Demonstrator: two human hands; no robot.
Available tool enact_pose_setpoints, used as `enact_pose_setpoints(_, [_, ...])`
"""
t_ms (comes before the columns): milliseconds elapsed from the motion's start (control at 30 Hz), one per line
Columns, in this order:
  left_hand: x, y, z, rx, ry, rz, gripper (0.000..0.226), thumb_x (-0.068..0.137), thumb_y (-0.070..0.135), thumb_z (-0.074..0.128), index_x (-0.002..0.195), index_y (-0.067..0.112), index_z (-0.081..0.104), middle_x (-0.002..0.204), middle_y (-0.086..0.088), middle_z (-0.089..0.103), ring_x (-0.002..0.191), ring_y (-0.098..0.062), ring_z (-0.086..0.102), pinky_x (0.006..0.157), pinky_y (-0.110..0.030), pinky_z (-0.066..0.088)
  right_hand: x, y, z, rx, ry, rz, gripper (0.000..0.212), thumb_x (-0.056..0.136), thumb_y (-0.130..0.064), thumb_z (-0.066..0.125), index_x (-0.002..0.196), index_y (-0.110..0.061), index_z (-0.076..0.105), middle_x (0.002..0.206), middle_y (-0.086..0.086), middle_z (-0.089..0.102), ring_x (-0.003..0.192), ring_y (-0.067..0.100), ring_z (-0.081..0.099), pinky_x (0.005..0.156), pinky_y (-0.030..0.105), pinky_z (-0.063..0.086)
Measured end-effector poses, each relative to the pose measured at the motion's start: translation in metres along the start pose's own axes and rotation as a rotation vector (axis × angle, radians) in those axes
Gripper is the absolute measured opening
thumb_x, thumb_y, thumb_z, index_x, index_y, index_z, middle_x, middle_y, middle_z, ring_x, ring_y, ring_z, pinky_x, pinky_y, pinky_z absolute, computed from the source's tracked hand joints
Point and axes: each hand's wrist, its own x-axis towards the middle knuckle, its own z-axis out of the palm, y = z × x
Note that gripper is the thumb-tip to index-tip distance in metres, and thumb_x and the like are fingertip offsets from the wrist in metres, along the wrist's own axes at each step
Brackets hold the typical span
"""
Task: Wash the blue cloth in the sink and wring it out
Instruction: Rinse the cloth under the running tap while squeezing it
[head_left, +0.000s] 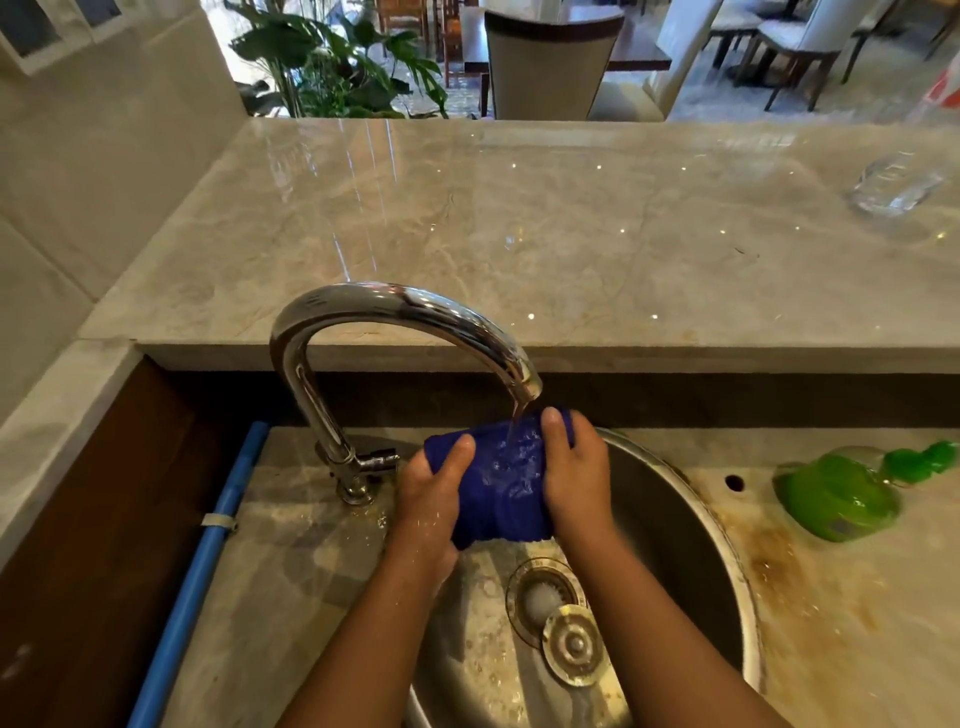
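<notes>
Over the sink (691, 525), under the faucet (395, 312), the blue cloth (504, 483) is taking running water. Left hand (434, 493) and right hand (574, 467) are gripping its ends, fingers curled. Green bottle (841, 493) is lying right.

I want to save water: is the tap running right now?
On. Water falls from the tap onto the blue cloth, gripped by the left hand and right hand over the sink.
</notes>
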Motion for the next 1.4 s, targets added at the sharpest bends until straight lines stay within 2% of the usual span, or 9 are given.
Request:
enact_pose_setpoints(167, [-0.002, 0.001, 0.003, 0.044, 0.036, -0.025, 0.018, 0.098, 0.029, 0.057, 0.116, 0.025, 0.061, 0.111, -0.007, 0.07, 0.095, -0.028, 0.07, 0.08, -0.048, 0.06, -0.004, 0.008, -0.002, 0.341, -0.009, 0.188, 0.014, 0.096, -0.024, 0.061, 0.107, -0.016, 0.059, 0.101, 0.007, 0.068, 0.087, 0.021, 0.068, 0.071, 0.037, 0.058])
enact_pose_setpoints(300, [-0.007, 0.002, 0.013, -0.13, -0.061, -0.051, 0.029, 0.098, 0.027, 0.056, 0.126, 0.025, 0.057, 0.116, -0.006, 0.068, 0.102, -0.03, 0.068, 0.087, -0.05, 0.057, -0.024, 0.033, 0.001, 0.978, -0.215, 0.739, 0.062, 0.088, -0.05, 0.06, 0.138, -0.013, 0.053, 0.13, 0.017, 0.065, 0.12, 0.035, 0.062, 0.105, 0.05, 0.046])
enact_pose_setpoints(467, [-0.01, -0.004, 0.02, -0.106, -0.06, -0.026, 0.022, 0.098, 0.025, 0.057, 0.12, 0.026, 0.06, 0.113, -0.006, 0.069, 0.103, -0.028, 0.068, 0.091, -0.048, 0.056, -0.051, 0.041, 0.009, 1.285, -0.347, 0.817, 0.086, 0.081, -0.072, 0.053, 0.136, -0.006, 0.054, 0.135, 0.024, 0.06, 0.119, 0.043, 0.061, 0.107, 0.05, 0.043])
enact_pose_setpoints(600, [-0.021, -0.011, 0.006, -0.157, -0.198, -0.042, 0.031, 0.092, 0.012, 0.061, 0.123, 0.016, 0.062, 0.114, -0.012, 0.073, 0.102, -0.029, 0.072, 0.084, -0.041, 0.057, -0.034, 0.022, 0.006, 1.257, -0.278, 0.654, 0.079, 0.069, -0.039, 0.085, 0.138, -0.016, 0.055, 0.134, 0.021, 0.062, 0.116, 0.039, 0.064, 0.098, 0.053, 0.052])
enact_pose_setpoints(700, [-0.022, -0.008, -0.001, -0.123, -0.146, 0.051, 0.032, 0.092, 0.009, 0.062, 0.122, 0.019, 0.06, 0.112, -0.008, 0.074, 0.099, -0.026, 0.073, 0.081, -0.04, 0.059, -0.019, 0.003, 0.004, 1.147, -0.223, 0.498, 0.04, 0.094, -0.012, 0.058, 0.132, -0.023, 0.058, 0.125, 0.015, 0.068, 0.11, 0.031, 0.069, 0.091, 0.049, 0.056])
enact_pose_setpoints(800, [-0.012, -0.011, 0.005, -0.136, 0.091, 0.098, 0.028, 0.097, 0.013, 0.056, 0.124, 0.021, 0.059, 0.114, -0.007, 0.071, 0.097, -0.025, 0.072, 0.084, -0.046, 0.059, -0.019, -0.006, 0.011, 1.016, -0.215, 0.435, 0.032, 0.097, -0.002, 0.049, 0.119, -0.019, 0.064, 0.102, 0.013, 0.075, 0.091, 0.023, 0.075, 0.076, 0.04, 0.06])
enact_pose_setpoints(1033, [-0.02, -0.01, 0.02, -0.483, 0.07, 0.032, 0.026, 0.1, 0.023, 0.051, 0.124, 0.021, 0.06, 0.116, -0.011, 0.07, 0.098, -0.027, 0.072, 0.068, -0.037, 0.06, -0.043, -0.008, 0.018, 0.839, -0.189, 0.304, 0.027, 0.089, -0.019, 0.062, 0.115, -0.015, 0.065, 0.116, 0.015, 0.071, 0.108, 0.033, 0.069, 0.096, 0.051, 0.052])
enact_pose_setpoints(1200, [-0.015, -0.006, 0.028, -0.692, -0.053, -0.136, 0.04, 0.094, 0.027, 0.054, 0.133, 0.021, 0.058, 0.128, -0.017, 0.065, 0.113, -0.036, 0.066, 0.076, -0.046, 0.06, -0.028, -0.01, 0.023, 1.012, 0.003, 0.477, 0.042, 0.088, -0.041, 0.064, 0.115, -0.008, 0.065, 0.122, 0.015, 0.07, 0.114, 0.035, 0.066, 0.102, 0.056, 0.048])
enact_pose_setpoints(1400, [-0.005, -0.005, 0.038, -0.242, 0.129, -0.018, 0.026, 0.1, 0.027, 0.053, 0.124, 0.019, 0.058, 0.117, -0.012, 0.067, 0.102, -0.031, 0.068, 0.077, -0.043, 0.059, -0.019, -0.027, 0.025, 0.817, 0.239, 0.564, 0.026, 0.094, -0.042, 0.061, 0.092, -0.015, 0.06, 0.092, 0.012, 0.067, 0.089, 0.029, 0.068, 0.09, 0.054, 0.056])
